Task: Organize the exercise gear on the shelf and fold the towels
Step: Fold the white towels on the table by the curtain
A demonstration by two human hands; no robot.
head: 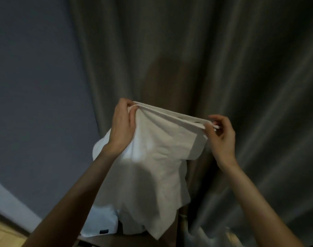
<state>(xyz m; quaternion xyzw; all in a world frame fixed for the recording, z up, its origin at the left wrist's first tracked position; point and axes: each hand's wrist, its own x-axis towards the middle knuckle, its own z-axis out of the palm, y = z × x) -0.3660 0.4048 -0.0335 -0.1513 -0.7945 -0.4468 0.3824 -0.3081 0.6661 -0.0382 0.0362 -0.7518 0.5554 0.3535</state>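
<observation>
Left hand: I pinch one top corner of the white towel.
Right hand: I pinch the other corner.

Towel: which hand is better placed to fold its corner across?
Probably right: the right hand pinches just a white towel corner by fingertips; the left hand grips a bunched corner with the bulk hanging beneath.

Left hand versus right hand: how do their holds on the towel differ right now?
The left hand grips its corner of the white towel higher up; the right hand holds its corner lower. The left hand lies across the cloth; the right hand pinches with fingertips, beside it. Both hold the top edge taut.
</observation>
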